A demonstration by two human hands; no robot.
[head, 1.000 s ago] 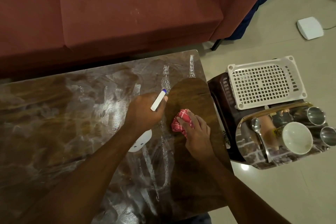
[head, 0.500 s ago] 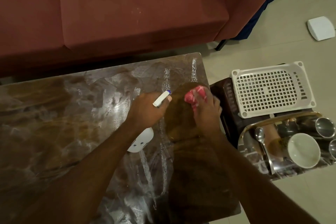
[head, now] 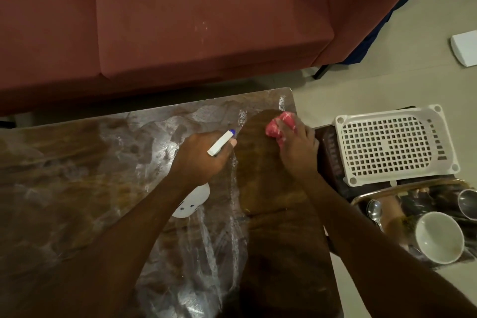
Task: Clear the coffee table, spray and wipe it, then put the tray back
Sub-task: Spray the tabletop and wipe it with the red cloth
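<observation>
The dark wooden coffee table is streaked with white spray foam, except for a wiped brown strip near its right end. My left hand grips a white spray bottle, its blue-tipped nozzle pointing up and right. My right hand holds a bunched red cloth pressed on the table near the far right corner. The shiny metal tray sits on a low stand right of the table, carrying a white bowl, a spoon and steel cups.
A red sofa runs along the far side of the table. A white perforated plastic basket lies on a dark stool beside the tray. A white box sits on the tiled floor at far right.
My right hand has pushed the red cloth away from me, from the middle of the wiped strip to the far right corner. The left hand with the bottle stayed roughly in place.
</observation>
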